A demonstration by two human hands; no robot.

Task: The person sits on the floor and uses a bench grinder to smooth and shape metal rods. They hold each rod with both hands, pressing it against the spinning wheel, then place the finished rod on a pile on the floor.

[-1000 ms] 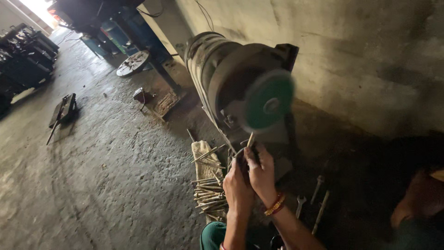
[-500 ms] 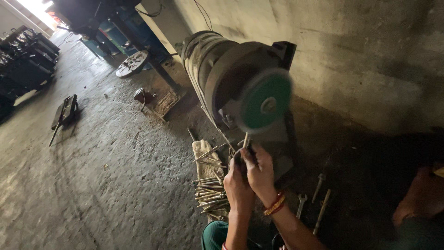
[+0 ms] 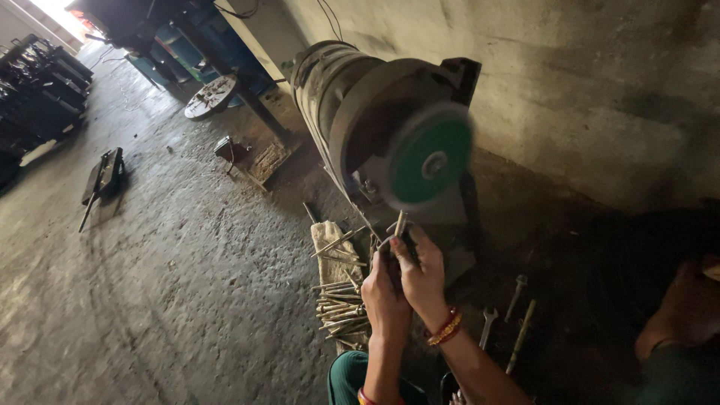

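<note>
My left hand (image 3: 384, 292) and my right hand (image 3: 421, 271) are pressed together just below a green grinding wheel (image 3: 430, 163) on a large grey motor (image 3: 352, 112). Both hands grip a thin metal rod (image 3: 400, 223) whose tip points up toward the wheel's lower edge. A second short rod sticks out to the left between the fingers. An orange and red bangle sits on my right wrist. A pile of similar metal rods (image 3: 339, 300) lies on a pale cloth (image 3: 328, 238) on the floor, left of my hands.
A spanner (image 3: 486, 324) and bolts (image 3: 519, 336) lie on the dark floor to the right. Another person's foot (image 3: 679, 307) is at the far right. A concrete wall (image 3: 585, 67) runs behind the motor. A round plate (image 3: 211, 96), dark tools (image 3: 103, 176) and machinery stand further back.
The view has shifted slightly; my hands stay together under the wheel, holding the rod up at nearly the same spot.
</note>
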